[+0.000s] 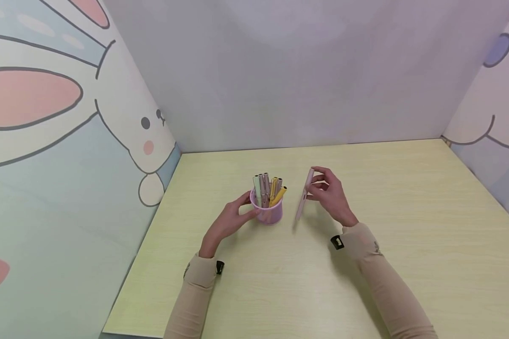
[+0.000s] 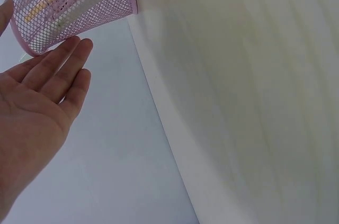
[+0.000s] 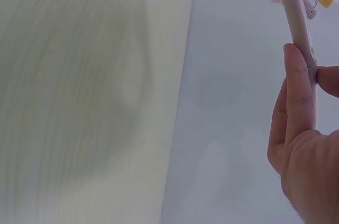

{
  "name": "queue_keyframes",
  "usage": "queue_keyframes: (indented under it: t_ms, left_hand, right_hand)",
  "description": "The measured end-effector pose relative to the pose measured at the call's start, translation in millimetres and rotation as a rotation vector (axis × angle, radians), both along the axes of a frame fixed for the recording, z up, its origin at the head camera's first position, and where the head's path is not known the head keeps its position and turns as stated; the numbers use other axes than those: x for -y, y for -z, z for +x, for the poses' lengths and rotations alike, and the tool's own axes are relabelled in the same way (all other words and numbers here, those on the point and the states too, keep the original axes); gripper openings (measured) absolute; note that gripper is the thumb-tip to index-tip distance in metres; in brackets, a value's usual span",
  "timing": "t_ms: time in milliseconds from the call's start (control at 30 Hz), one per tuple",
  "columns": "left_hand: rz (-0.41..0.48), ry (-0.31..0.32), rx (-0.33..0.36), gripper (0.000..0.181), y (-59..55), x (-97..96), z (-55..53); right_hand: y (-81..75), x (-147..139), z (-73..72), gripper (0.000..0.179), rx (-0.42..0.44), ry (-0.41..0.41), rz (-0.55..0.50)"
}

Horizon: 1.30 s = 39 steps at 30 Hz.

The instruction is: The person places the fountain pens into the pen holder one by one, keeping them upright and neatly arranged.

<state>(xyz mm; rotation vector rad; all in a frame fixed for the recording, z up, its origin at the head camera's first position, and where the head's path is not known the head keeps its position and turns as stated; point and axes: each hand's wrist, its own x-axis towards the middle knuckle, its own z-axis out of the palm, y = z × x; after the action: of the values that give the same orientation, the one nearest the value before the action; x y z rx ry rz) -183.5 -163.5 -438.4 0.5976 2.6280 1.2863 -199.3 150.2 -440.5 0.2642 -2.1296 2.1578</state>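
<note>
A pink mesh pen holder stands upright on the table, with several pens in it: pale green, greyish pink and yellow. My left hand holds it from the left near the rim, thumb on the near side and fingers on the far side. In the left wrist view, the fingers lie fairly straight against the mesh. To the right of the holder, my right hand pinches a pale pink pen between thumb and fingers. The pen is tilted, its lower end above the table, apart from the holder.
The light wood-grain table reaches back to a plain pale wall. A panel with a cartoon rabbit borders the left side, and another printed panel the right. Dark clips sit at both cuffs.
</note>
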Motion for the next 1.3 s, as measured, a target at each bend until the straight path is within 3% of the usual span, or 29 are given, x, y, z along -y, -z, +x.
queue_keyframes:
  t_ms: [433, 767, 1300]
  left_hand:
    - [0.002, 0.008, -0.003, 0.071, -1.6, 0.4, 1.3]
    - [0.000, 0.004, -0.001, 0.071, -0.5, -0.4, -0.3]
    - [-0.008, -0.001, 0.001, 0.071, 0.2, -4.2, -1.4]
  right_hand:
    - [-11.2, 2.8, 2.3, 0.056, -0.116, 0.011, -0.062]
    - [-15.7, 9.3, 3.8, 0.054, -0.252, 0.020, -0.171]
    - [-24.3, 24.1, 5.4, 0.057, -0.396, 0.051, -0.233]
